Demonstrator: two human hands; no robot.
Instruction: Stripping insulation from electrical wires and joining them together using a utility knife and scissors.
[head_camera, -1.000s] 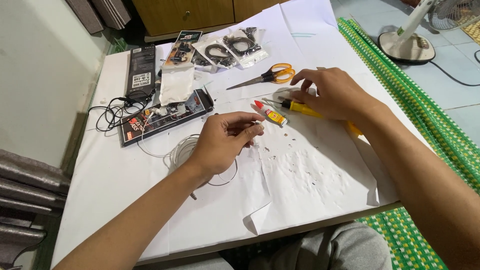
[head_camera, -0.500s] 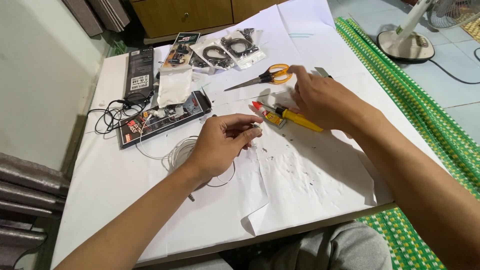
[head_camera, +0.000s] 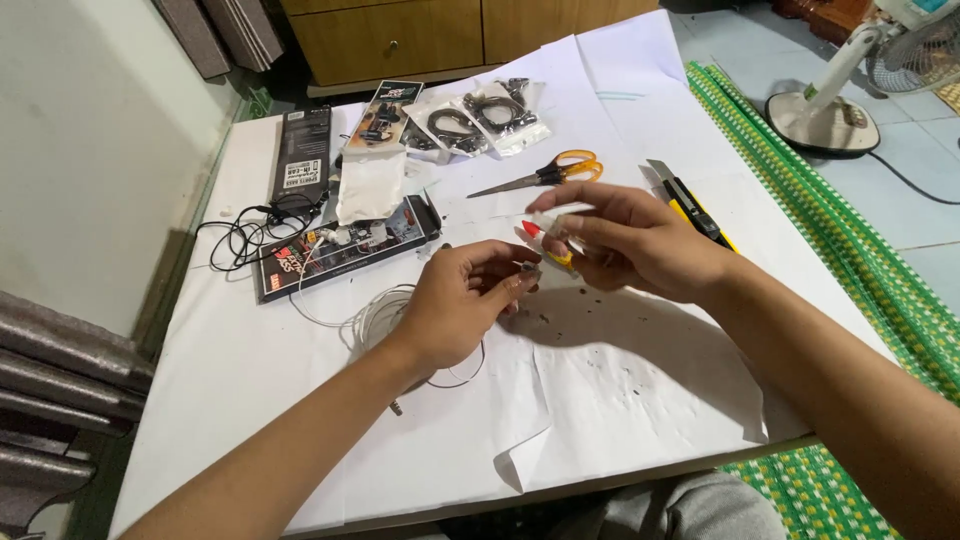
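Hands meet over the middle of the white tabletop (head_camera: 250, 400). The left hand (head_camera: 455, 305) pinches the end of a thin white wire (head_camera: 370, 315) with its fingers held close together, and the rest of the wire lies coiled just beside the wrist. The right hand (head_camera: 630, 245) holds a small red and yellow tool (head_camera: 545, 243) with its fingers curled tight around it, tip aimed at the wire end. To do this bit well, I think the left hand should keep the wire end still and the tool should touch only the tip. Orange scissors (head_camera: 550, 172) and a yellow and black box cutter (head_camera: 690, 205) lie near the right hand, so it should not swing wide. Near the person the tabletop has only tiny dark bits on it. The near edge is close, so small parts could roll off.
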